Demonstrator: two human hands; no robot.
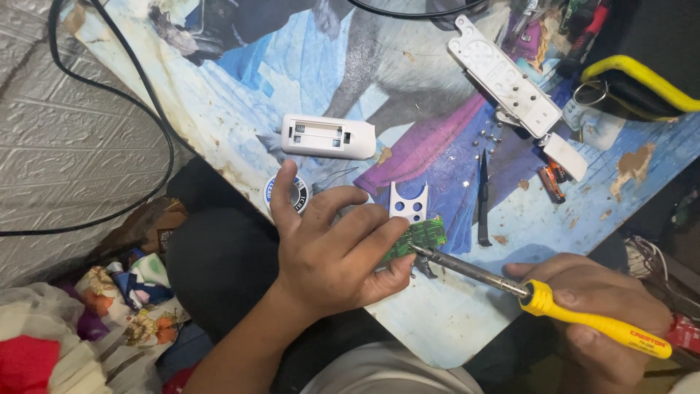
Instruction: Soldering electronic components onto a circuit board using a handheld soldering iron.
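On a worn, blue picture-printed tabletop (467, 321), left hand (332, 255) fingers pinch a small green circuit board (415, 239); right hand (598, 314) grips a yellow-handled soldering iron (539, 295).

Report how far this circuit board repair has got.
Done: the white casing lies opened and empty, its long white cover set aside. In hand: the left hand steadies the green circuit board while the right hand holds the soldering iron against it. Left: reassembly.
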